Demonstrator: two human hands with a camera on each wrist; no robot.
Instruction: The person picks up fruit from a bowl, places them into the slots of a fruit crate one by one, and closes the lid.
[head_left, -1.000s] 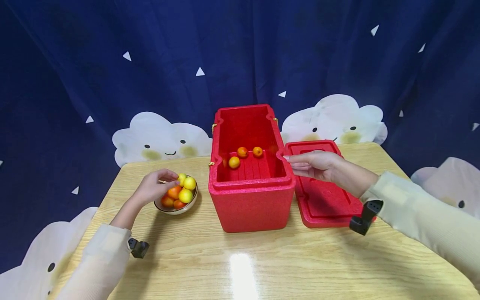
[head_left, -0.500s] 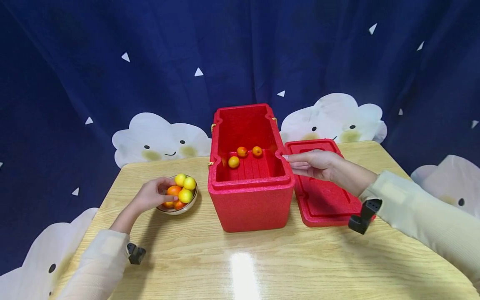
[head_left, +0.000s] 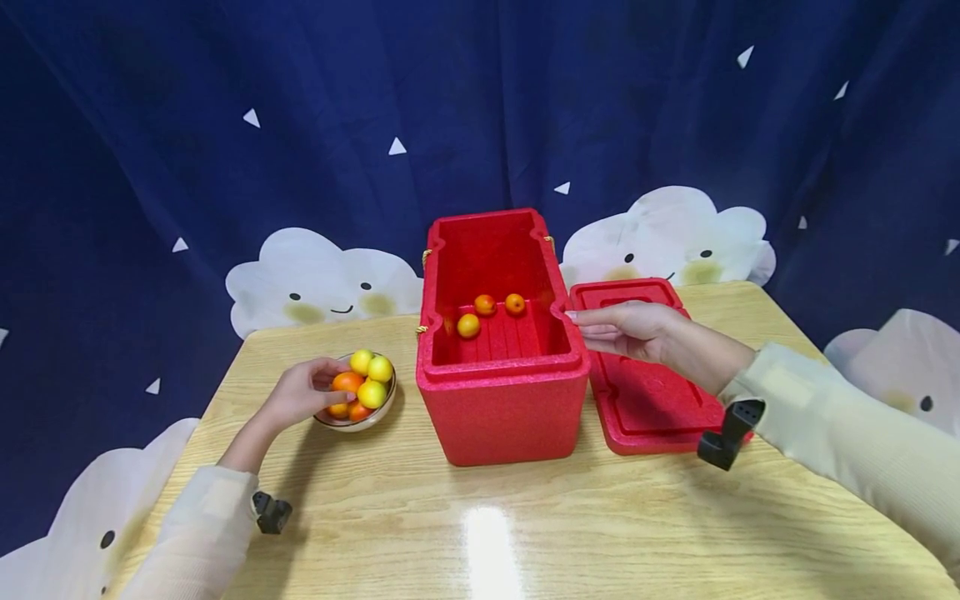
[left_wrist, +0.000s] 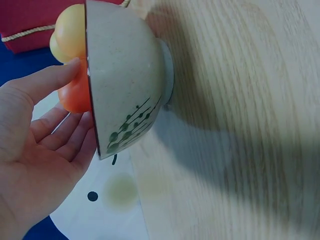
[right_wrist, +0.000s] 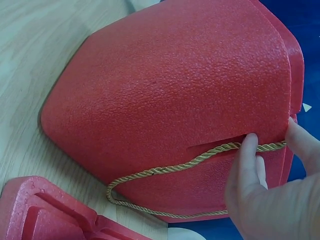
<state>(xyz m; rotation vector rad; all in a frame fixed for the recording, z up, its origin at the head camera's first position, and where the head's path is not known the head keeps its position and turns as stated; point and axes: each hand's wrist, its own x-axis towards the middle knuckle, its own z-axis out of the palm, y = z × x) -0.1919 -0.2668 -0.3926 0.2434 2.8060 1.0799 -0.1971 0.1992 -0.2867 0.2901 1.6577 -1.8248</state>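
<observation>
A person seated at a pale wooden table works with both hands around an open red foam box, against a dark blue curtain printed with smiling clouds. The left hand reaches into a speckled bowl of yellow and orange fruit just left of the box, its thumb and fingers curled about an orange fruit at the near side of the pile; the left wrist view shows the thumb pressed on that fruit at the bowl's rim, though whether it has been lifted clear cannot be told. The right hand lies with fingers nearly straight against the box's right upper edge, fingertips touching the gold cord that runs along the outer wall, and holds nothing. Three small fruits sit on the ribbed floor of the box. Its red lid lies flat on the table just right of the box, beneath the right forearm.
</observation>
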